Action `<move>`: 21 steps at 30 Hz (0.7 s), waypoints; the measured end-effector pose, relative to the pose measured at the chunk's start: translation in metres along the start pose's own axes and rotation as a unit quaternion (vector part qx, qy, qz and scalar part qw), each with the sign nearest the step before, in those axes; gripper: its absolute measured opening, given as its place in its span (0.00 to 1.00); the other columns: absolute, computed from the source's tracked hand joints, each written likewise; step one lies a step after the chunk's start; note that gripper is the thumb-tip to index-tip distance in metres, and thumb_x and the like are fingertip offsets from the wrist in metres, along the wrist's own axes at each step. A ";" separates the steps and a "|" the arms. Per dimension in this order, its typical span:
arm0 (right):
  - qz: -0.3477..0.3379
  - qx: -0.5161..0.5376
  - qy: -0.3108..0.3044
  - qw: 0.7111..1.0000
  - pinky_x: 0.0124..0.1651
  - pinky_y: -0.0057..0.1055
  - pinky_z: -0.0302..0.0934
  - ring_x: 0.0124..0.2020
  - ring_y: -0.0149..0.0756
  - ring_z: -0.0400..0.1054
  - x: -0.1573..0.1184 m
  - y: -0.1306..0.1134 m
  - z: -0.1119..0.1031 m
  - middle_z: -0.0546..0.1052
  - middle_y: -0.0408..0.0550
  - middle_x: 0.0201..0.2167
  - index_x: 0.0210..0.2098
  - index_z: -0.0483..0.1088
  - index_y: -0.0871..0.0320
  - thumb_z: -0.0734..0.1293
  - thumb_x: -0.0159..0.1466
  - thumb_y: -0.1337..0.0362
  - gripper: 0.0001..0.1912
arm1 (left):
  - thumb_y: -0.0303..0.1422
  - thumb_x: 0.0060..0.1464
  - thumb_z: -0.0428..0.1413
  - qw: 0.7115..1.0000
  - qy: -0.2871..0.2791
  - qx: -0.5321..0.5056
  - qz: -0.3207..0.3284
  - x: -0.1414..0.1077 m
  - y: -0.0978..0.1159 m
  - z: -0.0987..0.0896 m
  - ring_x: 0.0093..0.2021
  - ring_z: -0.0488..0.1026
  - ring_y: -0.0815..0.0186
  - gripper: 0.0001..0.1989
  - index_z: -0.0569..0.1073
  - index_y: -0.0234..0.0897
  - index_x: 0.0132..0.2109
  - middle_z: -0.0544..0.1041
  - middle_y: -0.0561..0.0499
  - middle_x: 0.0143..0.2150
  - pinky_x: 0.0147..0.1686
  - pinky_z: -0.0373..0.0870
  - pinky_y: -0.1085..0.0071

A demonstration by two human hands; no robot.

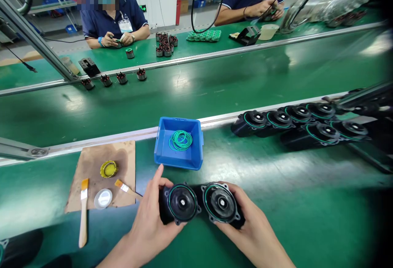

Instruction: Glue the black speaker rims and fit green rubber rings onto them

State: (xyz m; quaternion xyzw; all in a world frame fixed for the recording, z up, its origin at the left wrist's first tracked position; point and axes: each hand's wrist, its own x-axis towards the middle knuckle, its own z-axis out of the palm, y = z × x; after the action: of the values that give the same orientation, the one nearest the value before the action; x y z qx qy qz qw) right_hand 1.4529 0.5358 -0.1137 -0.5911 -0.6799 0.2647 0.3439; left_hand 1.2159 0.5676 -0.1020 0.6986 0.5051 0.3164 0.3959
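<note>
Two black motor housings stand side by side on the green bench before me. My left hand [155, 206] is wrapped round the left motor housing [182, 203], its index finger pointing up toward the bin. Round the right motor housing [221, 203] my right hand [245, 215] is closed, thumb in front and fingers behind. Each housing has an open round end facing up, a green ring along its rim and a pale spot in the centre. Just beyond them sits a blue bin [178, 161] with several loose green rubber rings [180, 140] inside.
On the left, cardboard [73, 194] bears a yellow cap [108, 169], a clear lid [103, 198] and two brushes [83, 215]. Several more housings [322, 133] stand at right; others show at lower left [21, 247]. A conveyor belt [199, 92] runs beyond, with two co-workers behind it.
</note>
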 end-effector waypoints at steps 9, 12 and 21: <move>0.003 0.004 0.002 1.000 0.42 0.27 0.71 0.43 0.36 0.75 -0.001 0.000 0.000 0.76 0.47 0.44 0.51 0.61 0.52 0.68 0.62 0.62 0.20 | 0.30 0.45 0.67 0.999 -0.004 0.037 0.021 -0.002 -0.001 -0.001 0.49 0.71 0.53 0.56 0.39 0.49 0.70 0.70 0.45 0.51 0.49 0.70 0.53; 0.004 0.006 0.015 1.000 0.41 0.27 0.72 0.41 0.36 0.75 0.000 -0.002 0.000 0.77 0.48 0.42 0.50 0.62 0.53 0.67 0.61 0.61 0.18 | 0.30 0.49 0.64 0.999 0.008 0.035 0.035 -0.001 -0.001 0.000 0.47 0.72 0.55 0.52 0.40 0.48 0.70 0.71 0.46 0.48 0.46 0.71 0.56; 0.030 -0.007 -0.012 0.999 0.41 0.29 0.72 0.42 0.39 0.75 -0.003 0.006 0.001 0.77 0.50 0.44 0.51 0.62 0.54 0.67 0.60 0.61 0.20 | 0.26 0.46 0.62 0.998 0.019 0.033 0.050 -0.001 -0.003 0.002 0.47 0.73 0.55 0.51 0.41 0.45 0.70 0.71 0.45 0.49 0.46 0.73 0.57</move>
State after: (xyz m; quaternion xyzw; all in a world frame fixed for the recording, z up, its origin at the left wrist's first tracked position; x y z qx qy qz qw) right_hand 1.4559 0.5335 -0.1194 -0.6101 -0.6679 0.2776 0.3236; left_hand 1.2157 0.5662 -0.1053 0.7297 0.4868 0.3320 0.3470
